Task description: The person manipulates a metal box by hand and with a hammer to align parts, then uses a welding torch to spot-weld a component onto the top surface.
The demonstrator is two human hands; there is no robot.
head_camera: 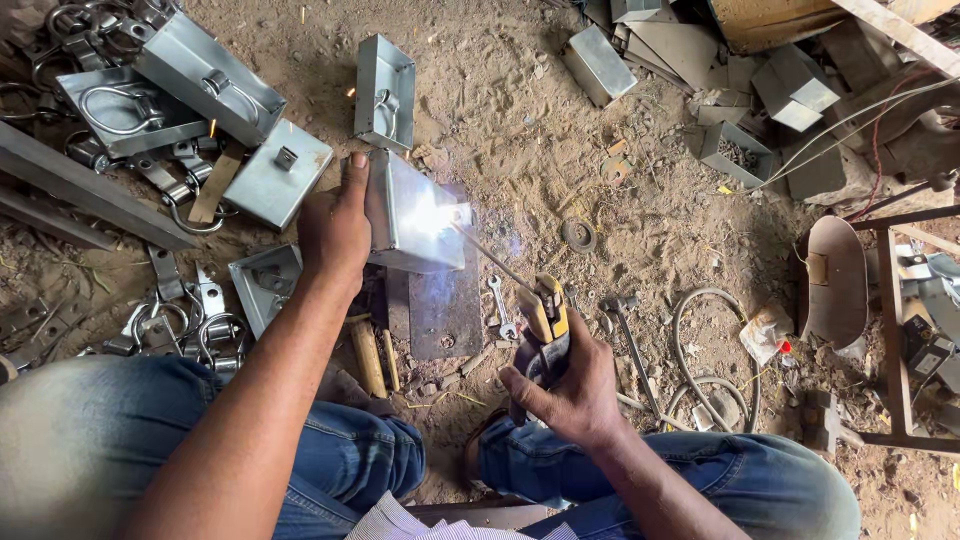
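Observation:
My left hand (335,228) grips the left side of a small grey sheet-metal box (410,215) that stands on a flat metal plate (445,305) on the dirt floor. My right hand (565,385) holds a yellow and black welding electrode holder (545,318). Its thin rod (490,258) reaches up and left to the box's right edge, where a bright white arc (440,212) glows. A small spanner (503,310) lies on the ground just left of the holder.
Several finished metal boxes (210,75) and U-shaped shackles (160,320) are piled at the left, with another box (384,92) behind the work. More boxes and scrap (790,90) lie at the upper right. A hammer (625,335), a hose (700,350) and a metal frame (890,330) sit at the right.

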